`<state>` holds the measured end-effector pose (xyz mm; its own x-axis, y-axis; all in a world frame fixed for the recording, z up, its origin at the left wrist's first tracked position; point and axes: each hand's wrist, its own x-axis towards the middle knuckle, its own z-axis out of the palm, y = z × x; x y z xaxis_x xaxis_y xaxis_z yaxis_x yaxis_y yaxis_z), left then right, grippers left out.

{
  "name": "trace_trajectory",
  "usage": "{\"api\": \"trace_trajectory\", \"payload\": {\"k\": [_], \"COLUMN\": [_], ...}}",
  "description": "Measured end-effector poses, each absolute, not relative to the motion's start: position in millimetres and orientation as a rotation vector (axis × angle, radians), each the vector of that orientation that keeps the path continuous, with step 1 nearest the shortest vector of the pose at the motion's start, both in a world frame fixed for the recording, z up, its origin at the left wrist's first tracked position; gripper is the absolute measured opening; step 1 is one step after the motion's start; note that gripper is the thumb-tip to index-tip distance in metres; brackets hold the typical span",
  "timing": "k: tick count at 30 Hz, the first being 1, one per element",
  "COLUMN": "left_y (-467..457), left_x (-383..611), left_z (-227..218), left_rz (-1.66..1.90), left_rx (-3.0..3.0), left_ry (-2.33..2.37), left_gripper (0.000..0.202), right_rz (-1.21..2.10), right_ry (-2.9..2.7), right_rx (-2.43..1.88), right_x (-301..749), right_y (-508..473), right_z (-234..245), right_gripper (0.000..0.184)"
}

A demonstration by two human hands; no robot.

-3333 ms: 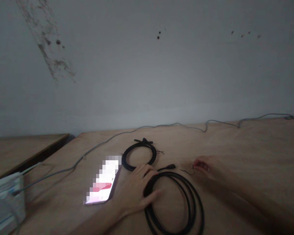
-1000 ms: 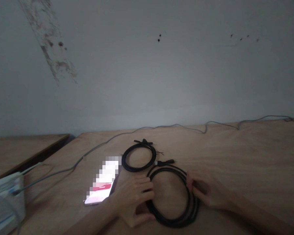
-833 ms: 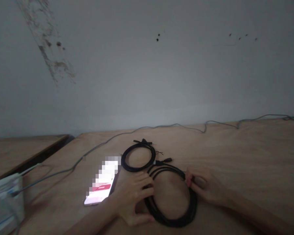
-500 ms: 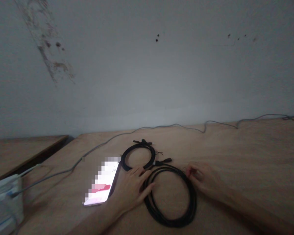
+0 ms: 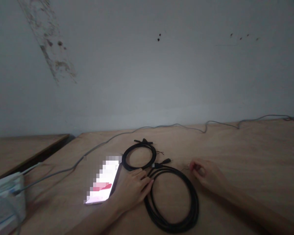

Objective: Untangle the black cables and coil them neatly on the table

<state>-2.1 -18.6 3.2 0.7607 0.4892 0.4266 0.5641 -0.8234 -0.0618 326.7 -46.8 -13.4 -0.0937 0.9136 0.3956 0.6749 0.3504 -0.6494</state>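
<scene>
Plywood tabletop [image 5: 247, 156] with two coiled black cables, neither coil gripped.

Nearest the person lies the larger black cable coil [image 5: 197, 205], an oval whose long axis runs away from the body, leaning slightly, its far end just in front of the smaller black cable coil [image 5: 139, 146], which has a black strap [image 5: 143, 141] at its far edge. A grey cable [image 5: 110, 139] trails along behind both. The left hand [image 5: 132, 187] rests open and relaxed, fingertips at the larger coil's upper left edge, not clenching it. The right hand [image 5: 207, 174] is bunched just off the coil, beside a thin dark wire end [image 5: 186, 168]; whether it pinches that wire, I cannot tell. The black plug [image 5: 165, 161] points right.
</scene>
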Motion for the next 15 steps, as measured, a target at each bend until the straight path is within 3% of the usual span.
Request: {"api": "trace_trajectory", "payload": {"k": [5, 10, 15], "left_y": [-16.5, -19.8, -21.4], "left_x": [-3.0, -1.8, -1.3], "left_z": [3.7, 6.7, 7.8], "left_rz": [-0.684, -0.667, -0.608], "left_rx": [-2.765, -2.819, -2.877], "left_ry": [-0.767, -0.85, -0.894], "left_gripper": [0.038, 0.023, 0.029], "right_rz": [0.29, 0.415, 0.497], "right_ry": [-1.828, -1.856, -1.869], "right_rx": [-1.446, -1.369, -1.367], "right_x": [331.4, 321.2, 311.5], "right_y": [-41.8, -50.7, -58.1], "right_z": [-17.8, -10.7, -11.3], "right_gripper": [0.01, 0.012, 0.018]}}
